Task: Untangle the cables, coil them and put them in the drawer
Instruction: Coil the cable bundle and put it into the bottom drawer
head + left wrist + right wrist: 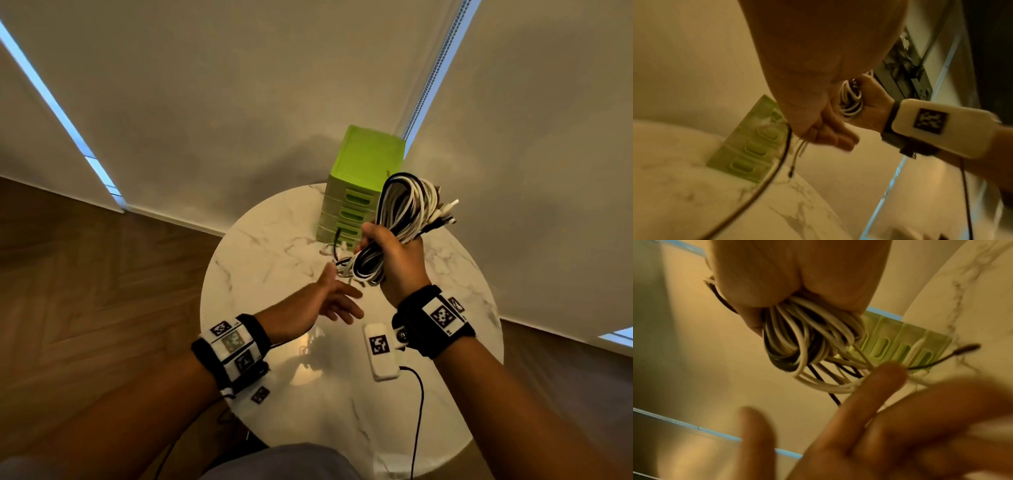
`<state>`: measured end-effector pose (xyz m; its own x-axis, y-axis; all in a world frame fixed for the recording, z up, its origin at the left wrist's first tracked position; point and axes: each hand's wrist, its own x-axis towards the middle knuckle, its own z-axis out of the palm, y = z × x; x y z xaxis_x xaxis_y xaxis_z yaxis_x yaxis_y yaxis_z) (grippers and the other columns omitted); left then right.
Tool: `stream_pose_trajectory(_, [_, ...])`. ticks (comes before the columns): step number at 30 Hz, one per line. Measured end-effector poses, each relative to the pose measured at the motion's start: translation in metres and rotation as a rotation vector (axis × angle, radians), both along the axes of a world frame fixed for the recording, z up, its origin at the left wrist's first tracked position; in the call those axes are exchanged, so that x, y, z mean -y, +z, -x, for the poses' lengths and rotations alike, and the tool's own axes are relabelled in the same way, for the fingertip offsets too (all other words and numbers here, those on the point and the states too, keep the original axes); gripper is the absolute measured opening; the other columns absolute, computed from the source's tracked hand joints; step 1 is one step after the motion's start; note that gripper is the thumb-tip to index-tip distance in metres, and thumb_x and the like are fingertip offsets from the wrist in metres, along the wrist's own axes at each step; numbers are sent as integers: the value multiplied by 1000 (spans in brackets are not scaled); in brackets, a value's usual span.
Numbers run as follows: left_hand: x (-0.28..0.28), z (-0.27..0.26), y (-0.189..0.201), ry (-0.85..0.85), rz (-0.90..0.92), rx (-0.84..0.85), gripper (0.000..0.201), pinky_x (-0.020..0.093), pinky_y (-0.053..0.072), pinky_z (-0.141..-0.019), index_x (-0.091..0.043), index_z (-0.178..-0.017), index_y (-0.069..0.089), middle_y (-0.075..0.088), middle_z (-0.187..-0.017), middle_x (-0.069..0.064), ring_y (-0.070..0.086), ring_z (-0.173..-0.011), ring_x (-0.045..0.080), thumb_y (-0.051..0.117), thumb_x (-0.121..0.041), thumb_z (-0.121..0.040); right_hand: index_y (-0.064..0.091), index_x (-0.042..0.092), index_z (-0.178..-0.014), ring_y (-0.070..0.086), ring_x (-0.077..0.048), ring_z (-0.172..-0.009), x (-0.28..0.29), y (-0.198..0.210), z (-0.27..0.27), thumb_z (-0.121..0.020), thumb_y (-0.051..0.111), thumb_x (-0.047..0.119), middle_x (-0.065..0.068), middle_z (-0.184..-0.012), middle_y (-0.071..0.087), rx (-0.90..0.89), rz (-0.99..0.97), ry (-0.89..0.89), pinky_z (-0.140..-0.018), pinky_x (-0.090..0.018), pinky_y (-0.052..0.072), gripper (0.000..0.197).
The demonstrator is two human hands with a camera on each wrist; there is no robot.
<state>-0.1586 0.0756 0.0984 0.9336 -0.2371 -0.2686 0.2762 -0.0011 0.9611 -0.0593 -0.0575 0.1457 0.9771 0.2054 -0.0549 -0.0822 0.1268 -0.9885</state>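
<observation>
My right hand point(388, 250) grips a thick bundle of black and white cables point(404, 205) above the round marble table point(274, 260), fingers curled round its middle. The bundle point(807, 340) shows looped below the fist in the right wrist view, with loose ends and a black plug point(966, 348) trailing out. My left hand point(337, 301) hangs open just left of and below the bundle, fingers spread, near the dangling ends. A green drawer unit point(363, 178) stands at the table's far side, its drawers closed. The left wrist view shows the drawer unit point(752, 146) and the gripped cables point(851, 99).
Beige roller blinds point(205, 85) hang behind the table. Wooden floor point(85, 274) lies to the left and right. A thin black wire point(418, 411) runs from my right wrist device across the table's near edge.
</observation>
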Motion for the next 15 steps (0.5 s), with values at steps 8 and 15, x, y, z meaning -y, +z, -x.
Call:
stream_pose_trajectory(8, [14,-24,-9,429,593,-94,42,42,46,-109,-13,-121,68,71,-127,11,64,-123,23,35,-36,-109,60,-1,-94,61,-29,-67,-12,-3,22,-87,68,5,-16,-72,58,-59,-88,114,-65,-37,53,12])
stream_pose_trajectory(15, [-12,-44,-10,640,444,-189,19,32,49,-50,2,-92,61,54,-77,19,56,-59,27,65,-16,-96,69,4,-78,63,-31,-65,7,-4,38,-90,62,-2,-19,-68,61,-111,43,318,-67,-38,56,15])
